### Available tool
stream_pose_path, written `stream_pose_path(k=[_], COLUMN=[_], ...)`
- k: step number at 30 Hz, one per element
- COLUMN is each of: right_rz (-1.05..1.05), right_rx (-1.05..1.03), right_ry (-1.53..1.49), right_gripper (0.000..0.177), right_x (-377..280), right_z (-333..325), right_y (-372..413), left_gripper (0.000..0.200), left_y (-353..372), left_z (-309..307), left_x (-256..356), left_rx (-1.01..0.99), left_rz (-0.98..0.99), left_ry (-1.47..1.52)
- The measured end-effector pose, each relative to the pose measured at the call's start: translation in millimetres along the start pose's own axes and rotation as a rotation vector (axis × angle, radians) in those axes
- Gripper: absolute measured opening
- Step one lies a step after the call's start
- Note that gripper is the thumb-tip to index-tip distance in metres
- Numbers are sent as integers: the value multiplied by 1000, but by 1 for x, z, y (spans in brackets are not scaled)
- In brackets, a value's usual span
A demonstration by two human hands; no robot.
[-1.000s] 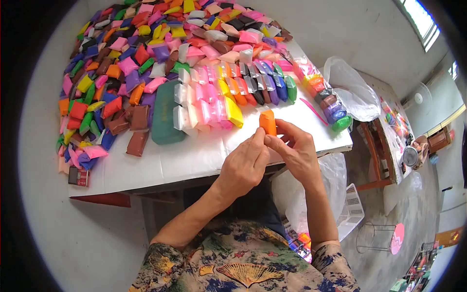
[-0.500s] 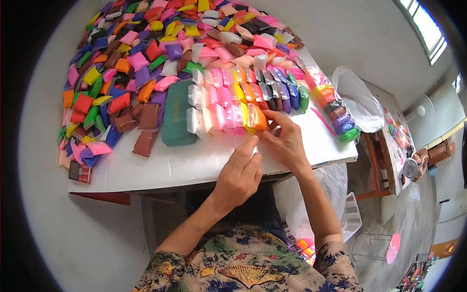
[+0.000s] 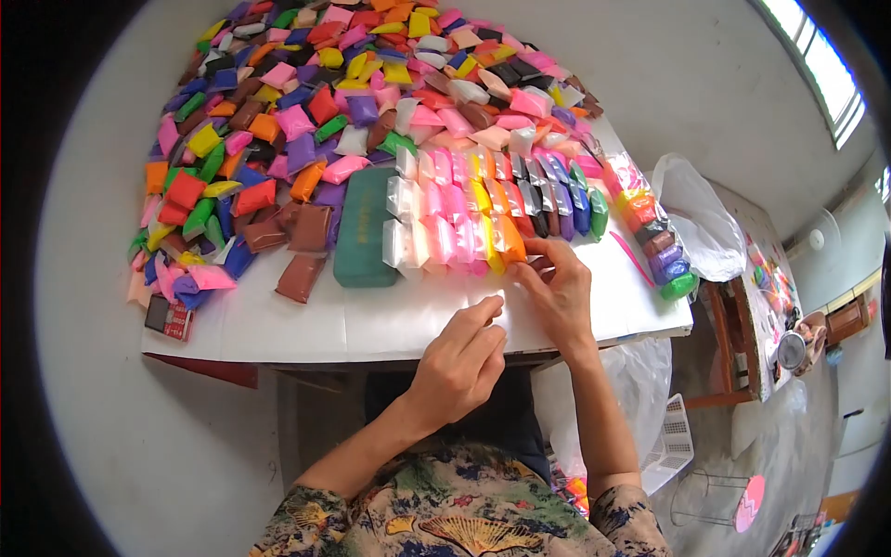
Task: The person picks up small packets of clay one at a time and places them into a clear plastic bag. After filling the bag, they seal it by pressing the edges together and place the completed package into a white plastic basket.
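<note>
Three rows of small clear packets in many colours stand on the white table [image 3: 427, 320], against a green block [image 3: 365, 227] at their left end. My right hand [image 3: 557, 283] has its fingertips on the orange packet [image 3: 508, 239] at the right end of the nearest row. In front of the rows, my left hand [image 3: 461, 357] hovers with its fingers curled and thumb near the fingertips; whether anything small is between them cannot be made out.
A large heap of coloured packets [image 3: 297, 121] covers the table's back and left. At the right lie a filled pack [image 3: 659, 246], a pink strip [image 3: 631, 258] and a clear bag [image 3: 701, 223]. A dark and red box [image 3: 169, 318] sits at the left corner.
My left hand has drawn back a little from the orange packet and from my right hand. My right hand stays at the orange packet. The whole view has shifted slightly.
</note>
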State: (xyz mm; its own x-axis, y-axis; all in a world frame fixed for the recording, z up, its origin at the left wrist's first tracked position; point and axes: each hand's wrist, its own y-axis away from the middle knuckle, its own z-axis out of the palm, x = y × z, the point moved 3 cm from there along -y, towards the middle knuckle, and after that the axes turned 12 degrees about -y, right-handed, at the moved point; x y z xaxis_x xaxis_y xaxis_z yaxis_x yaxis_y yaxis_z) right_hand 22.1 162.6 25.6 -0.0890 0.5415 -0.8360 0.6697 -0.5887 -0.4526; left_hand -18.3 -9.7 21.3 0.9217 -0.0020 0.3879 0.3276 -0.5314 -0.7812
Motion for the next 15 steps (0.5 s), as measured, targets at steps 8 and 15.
stream_pose_path(k=[8,15], right_rz=[-1,-9], right_rx=[14,-23], right_ry=[32,80], right_gripper=[33,40], right_x=[-1,-1], right_z=[-2,-11], right_y=[10,23], left_gripper=[20,12], left_y=[-12,-61], left_z=[-63,-138], left_x=[-5,-82], left_rx=[22,127], left_rz=[4,-370], left_ry=[-136,-269])
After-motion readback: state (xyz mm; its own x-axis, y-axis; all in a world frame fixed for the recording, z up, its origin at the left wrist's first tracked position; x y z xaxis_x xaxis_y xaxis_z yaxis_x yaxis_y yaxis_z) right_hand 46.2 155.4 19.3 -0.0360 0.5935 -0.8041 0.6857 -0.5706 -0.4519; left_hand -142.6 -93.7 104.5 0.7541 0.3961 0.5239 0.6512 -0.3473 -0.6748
